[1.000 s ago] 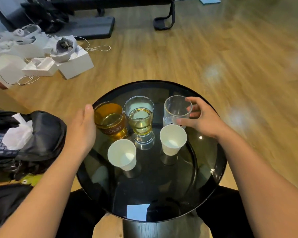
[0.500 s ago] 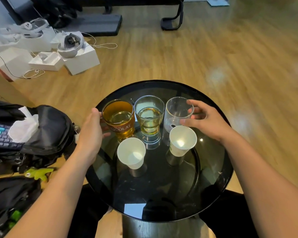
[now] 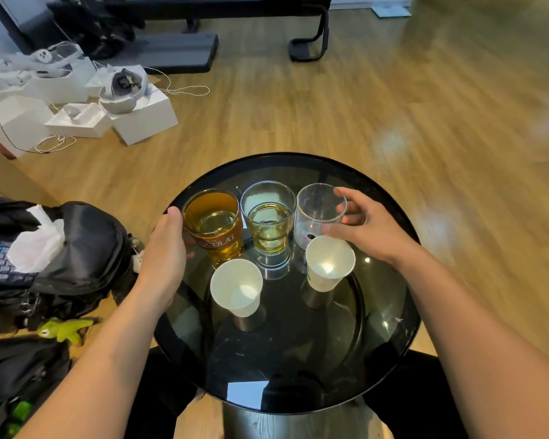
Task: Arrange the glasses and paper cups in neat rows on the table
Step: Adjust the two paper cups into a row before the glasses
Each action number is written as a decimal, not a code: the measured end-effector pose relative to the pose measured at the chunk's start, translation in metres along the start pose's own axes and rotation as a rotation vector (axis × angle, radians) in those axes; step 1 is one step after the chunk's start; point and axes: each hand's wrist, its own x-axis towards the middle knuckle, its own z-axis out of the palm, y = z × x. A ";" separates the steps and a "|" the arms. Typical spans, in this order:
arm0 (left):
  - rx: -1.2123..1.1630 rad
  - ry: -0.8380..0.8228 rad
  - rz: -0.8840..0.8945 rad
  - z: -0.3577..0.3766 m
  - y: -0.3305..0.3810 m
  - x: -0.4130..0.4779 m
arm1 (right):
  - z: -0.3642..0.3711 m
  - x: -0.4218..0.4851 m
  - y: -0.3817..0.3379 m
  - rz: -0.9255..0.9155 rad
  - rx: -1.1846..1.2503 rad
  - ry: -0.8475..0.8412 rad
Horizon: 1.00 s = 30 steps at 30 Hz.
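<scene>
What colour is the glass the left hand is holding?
Amber, with white lettering; the amber glass by the left hand shows in the head view.

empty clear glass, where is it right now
In the head view the empty clear glass stands at the right end of the back row, beside the middle glass, gripped by the right hand.

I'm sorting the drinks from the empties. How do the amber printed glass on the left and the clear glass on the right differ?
The amber glass is tinted, carries printed lettering and holds yellowish liquid; the clear glass is colourless and looks empty. The left hand wraps the amber glass's side, while the right hand pinches the clear glass near its rim. Both stand upright in the back row on the round table.
</scene>
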 end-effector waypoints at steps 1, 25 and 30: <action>0.005 0.003 0.001 0.000 0.000 0.000 | 0.001 0.000 0.000 0.002 0.000 0.002; 0.463 -0.359 0.317 -0.025 -0.056 -0.064 | 0.130 -0.096 -0.023 -0.091 -0.405 -0.024; 0.393 -0.323 0.391 -0.009 -0.055 -0.062 | 0.134 -0.088 -0.018 -0.077 -0.324 -0.023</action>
